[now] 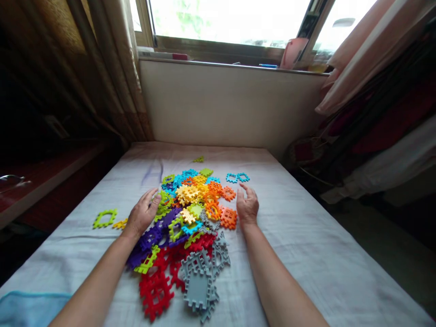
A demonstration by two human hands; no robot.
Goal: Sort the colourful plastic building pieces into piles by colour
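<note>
A heap of plastic interlocking tiles with notched edges lies between my hands, in red, grey, purple, orange, yellow, green and blue. My left hand (145,211) rests at the heap's left side, fingers stretched forward, beside light green tiles (165,204). On the other side my right hand (247,204) stands on edge with its fingers apart, close to an orange tile (228,217). Neither hand holds anything I can see. Nearest me are red tiles (156,295) and grey tiles (197,288). Two blue frame tiles (237,177) lie just beyond my right fingertips.
A pale sheet (299,254) covers the surface. A green frame tile (105,218) and a yellow piece (120,224) lie left; a small green piece (198,159) lies at the back. A light blue cloth (34,309) is at front left. Curtains (112,68) and hanging clothes (384,118) flank the window.
</note>
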